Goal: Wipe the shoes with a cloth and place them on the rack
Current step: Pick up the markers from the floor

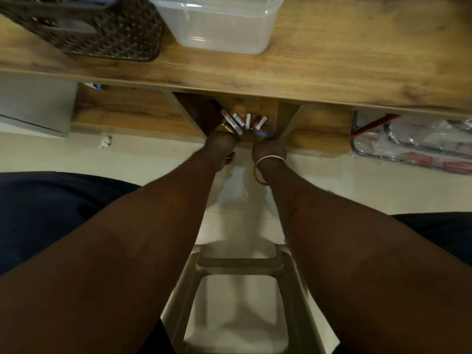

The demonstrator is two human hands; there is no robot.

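Observation:
No shoe, cloth or rack shows in the head view. Both my arms reach forward and down to a small open wooden drawer [255, 108] under the tabletop. Several markers and pens [242, 121] lie inside it. My left hand [220, 148] is at the drawer's front edge with its fingers curled over it. My right hand [268, 149], with a copper bangle [265, 169] on the wrist, is at the same edge beside it. A blurred blue streak [264, 135] sits at its fingertips, and how those fingers lie is unclear.
On the wooden tabletop [332, 60] stand a dark woven basket [102, 29] and a clear plastic tub [219, 24]. A plastic-wrapped package [413, 141] lies on the pale floor at the right. A white plastic stool frame [240, 267] is below my arms.

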